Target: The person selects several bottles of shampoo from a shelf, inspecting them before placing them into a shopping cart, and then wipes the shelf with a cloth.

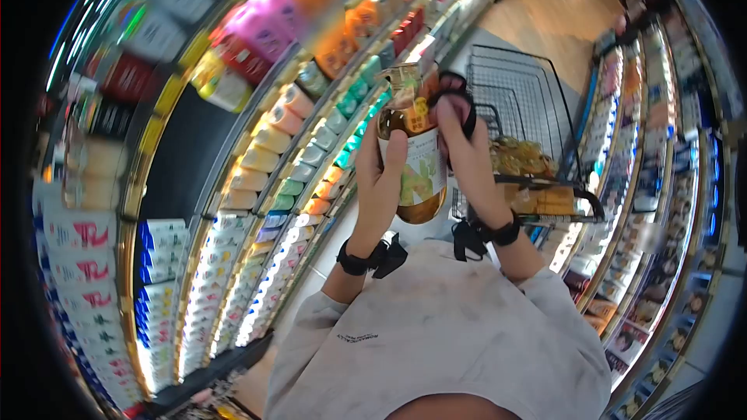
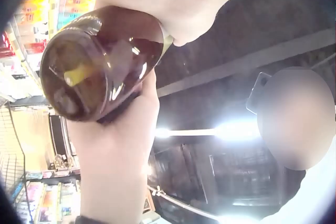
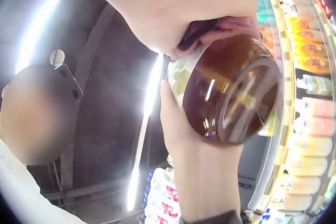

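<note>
A bottle of amber liquid stands upright before my chest, with a white label showing green leaves and a yellow tag near its top. My left hand grips it from the left, thumb along the label. Opposite, my right hand holds a soft pink-and-black piece of cloth against the bottle's upper side. Pink fabric shows between that hand and the bottle in the right wrist view. From below, the left wrist view shows the rounded bottle base. The hands partly hide the bottle's top.
A black wire shopping cart with yellowish packs stands just beyond my right hand. Shelves of bottles run along my left. Another stocked shelf lines the right side, with tan floor ahead.
</note>
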`<state>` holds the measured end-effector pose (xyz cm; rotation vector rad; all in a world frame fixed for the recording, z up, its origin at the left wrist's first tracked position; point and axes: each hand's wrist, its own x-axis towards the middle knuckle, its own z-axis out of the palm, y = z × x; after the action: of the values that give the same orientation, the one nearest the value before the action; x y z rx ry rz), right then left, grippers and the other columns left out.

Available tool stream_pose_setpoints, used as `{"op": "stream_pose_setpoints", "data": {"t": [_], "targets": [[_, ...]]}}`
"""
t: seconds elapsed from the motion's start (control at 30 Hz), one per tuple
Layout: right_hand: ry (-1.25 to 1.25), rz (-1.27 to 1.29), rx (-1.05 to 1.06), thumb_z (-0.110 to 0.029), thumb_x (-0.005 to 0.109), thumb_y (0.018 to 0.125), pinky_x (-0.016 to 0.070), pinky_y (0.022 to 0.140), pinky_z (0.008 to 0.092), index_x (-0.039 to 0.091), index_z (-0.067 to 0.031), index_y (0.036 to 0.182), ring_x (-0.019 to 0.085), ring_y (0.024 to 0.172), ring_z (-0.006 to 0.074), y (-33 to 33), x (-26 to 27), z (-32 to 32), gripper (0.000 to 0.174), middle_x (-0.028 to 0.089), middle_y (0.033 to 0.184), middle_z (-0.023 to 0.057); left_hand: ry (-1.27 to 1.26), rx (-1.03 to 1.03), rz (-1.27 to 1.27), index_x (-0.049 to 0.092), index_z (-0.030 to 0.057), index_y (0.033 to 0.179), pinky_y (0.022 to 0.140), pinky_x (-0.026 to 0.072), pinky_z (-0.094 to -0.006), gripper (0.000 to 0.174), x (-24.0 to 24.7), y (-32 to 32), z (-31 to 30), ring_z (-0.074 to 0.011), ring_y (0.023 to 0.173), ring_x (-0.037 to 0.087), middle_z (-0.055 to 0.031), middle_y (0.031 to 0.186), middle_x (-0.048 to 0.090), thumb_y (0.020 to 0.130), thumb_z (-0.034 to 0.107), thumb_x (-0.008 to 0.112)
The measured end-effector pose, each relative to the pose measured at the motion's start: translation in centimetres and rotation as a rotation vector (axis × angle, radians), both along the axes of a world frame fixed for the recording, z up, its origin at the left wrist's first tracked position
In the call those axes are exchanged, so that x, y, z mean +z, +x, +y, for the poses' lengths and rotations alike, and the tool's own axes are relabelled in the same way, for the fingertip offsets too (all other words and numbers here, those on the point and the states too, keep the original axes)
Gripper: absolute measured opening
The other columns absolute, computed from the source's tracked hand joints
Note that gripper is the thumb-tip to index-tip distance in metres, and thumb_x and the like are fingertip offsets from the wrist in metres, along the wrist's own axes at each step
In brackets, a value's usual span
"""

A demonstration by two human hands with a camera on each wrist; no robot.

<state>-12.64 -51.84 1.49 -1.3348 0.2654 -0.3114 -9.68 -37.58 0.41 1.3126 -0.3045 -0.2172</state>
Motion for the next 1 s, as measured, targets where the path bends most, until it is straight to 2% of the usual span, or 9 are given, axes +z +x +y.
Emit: {"op": "stream_pose_setpoints", "data": {"t": [0.1, 0.3, 0.37, 0.4, 0.47, 0.57, 0.6, 0.77, 1.0], "targets": [[0.047, -0.012, -0.031, -0.026, 0.064, 0.098, 0.0451, 0.069, 0.0221, 0.066, 0.0017, 0.107, 0.053, 0.077, 0.0039, -0.9, 0.6, -8.3, 0.029, 0.063, 0.083, -0.0031, 0.233, -0.215, -0.198, 0.043, -0.0026, 0.145, 0.097, 0.043, -0.028, 0.055, -0.3, 0.0, -5.6, -0.0132, 0.114, 0.054, -0.0108, 0.13, 0.059, 0.098, 0.018, 0.063], [-0.117, 0.119, 0.14, -0.019, 0.078, 0.086, 0.0493, 0.077, 0.0232, 0.066, 0.0004, 0.112, 0.059, 0.087, 0.006, -5.2, -2.8, -21.8, 0.035, 0.067, 0.095, -0.0004, 0.407, -0.698, 0.119, 0.039, -0.0015, 0.144, 0.098, 0.0431, -0.028, 0.056, -1.3, 0.8, -14.6, -0.0147, 0.115, 0.056, -0.0109, 0.129, 0.059, 0.096, 0.012, 0.063], [-0.056, 0.053, 0.092, -0.02, 0.084, 0.08, 0.05, 0.084, 0.0249, 0.062, 0.0017, 0.119, 0.06, 0.093, 0.009, -5.6, -6.7, -24.4, 0.05, 0.066, 0.103, 0.0024, 0.465, -0.833, 0.21, 0.032, -0.0019, 0.144, 0.102, 0.0415, -0.0301, 0.055, -1.9, 0.8, -17.0, -0.0158, 0.118, 0.054, -0.0115, 0.13, 0.059, 0.097, 0.009, 0.061], [-0.068, 0.071, 0.028, -0.02, 0.085, 0.078, 0.0499, 0.086, 0.0251, 0.061, 0.0021, 0.121, 0.06, 0.094, 0.0097, -6.0, -7.7, -25.2, 0.054, 0.065, 0.105, 0.003, 0.489, -0.841, 0.124, 0.032, 0.0002, 0.139, 0.077, 0.0456, -0.0254, 0.058, -3.5, 0.8, -18.0, -0.0097, 0.086, 0.052, -0.013, 0.122, 0.061, 0.097, 0.018, 0.066], [-0.054, 0.066, -0.013, -0.023, 0.087, 0.073, 0.0494, 0.091, 0.0272, 0.06, 0.0047, 0.123, 0.061, 0.1, 0.0152, -6.2, -8.8, -27.1, 0.063, 0.065, 0.111, 0.0084, 0.463, -0.811, 0.18, 0.033, 0.0002, 0.139, 0.08, 0.0467, -0.0268, 0.056, -5.3, 0.5, -20.1, -0.0103, 0.09, 0.054, -0.0129, 0.123, 0.06, 0.097, 0.016, 0.066], [-0.555, 0.047, -0.201, -0.023, 0.087, 0.07, 0.0507, 0.085, 0.0281, 0.064, 0.0044, 0.111, 0.064, 0.094, 0.0233, -6.4, -9.5, -29.7, 0.055, 0.065, 0.104, 0.0104, 0.391, -0.712, 0.102, 0.039, 0.0005, 0.138, 0.088, 0.0489, -0.0302, 0.05, -6.9, 0.1, -22.9, -0.0133, 0.104, 0.059, -0.0135, 0.126, 0.06, 0.097, 0.014, 0.064], [-0.671, 0.047, -0.087, -0.024, 0.087, 0.065, 0.0513, 0.077, 0.0326, 0.065, 0.0024, 0.097, 0.062, 0.086, 0.0314, -5.9, -6.7, -31.0, 0.048, 0.062, 0.094, 0.012, 0.395, -0.683, 0.001, 0.041, 0.0006, 0.138, 0.089, 0.0491, -0.0307, 0.048, -7.1, 0.0, -23.5, -0.0142, 0.107, 0.059, -0.0133, 0.127, 0.06, 0.098, 0.014, 0.063], [-1.207, 0.022, -0.283, -0.031, 0.088, 0.06, 0.0507, 0.07, 0.0385, 0.064, -0.001, 0.087, 0.06, 0.082, 0.0295, -5.5, -8.5, -34.5, 0.047, 0.059, 0.089, 0.0108, 0.445, -0.622, 0.147, 0.046, 0.0004, 0.138, 0.103, 0.0462, -0.0346, 0.041, -6.6, 1.1, -22.6, -0.021, 0.12, 0.06, -0.0131, 0.127, 0.063, 0.098, 0.004, 0.057], [-1.402, 0.292, -0.329, -0.03, 0.084, 0.067, 0.0518, 0.073, 0.0389, 0.067, -0.0004, 0.086, 0.063, 0.089, 0.0304, -6.1, -20.3, -42.0, 0.039, 0.062, 0.092, 0.0106, 0.516, -0.13, 0.127, 0.056, -0.0003, 0.128, 0.095, 0.0507, -0.0312, 0.029, -6.6, 3.0, -15.1, -0.0188, 0.106, 0.066, -0.0125, 0.113, 0.069, 0.103, 0.015, 0.051]]}}
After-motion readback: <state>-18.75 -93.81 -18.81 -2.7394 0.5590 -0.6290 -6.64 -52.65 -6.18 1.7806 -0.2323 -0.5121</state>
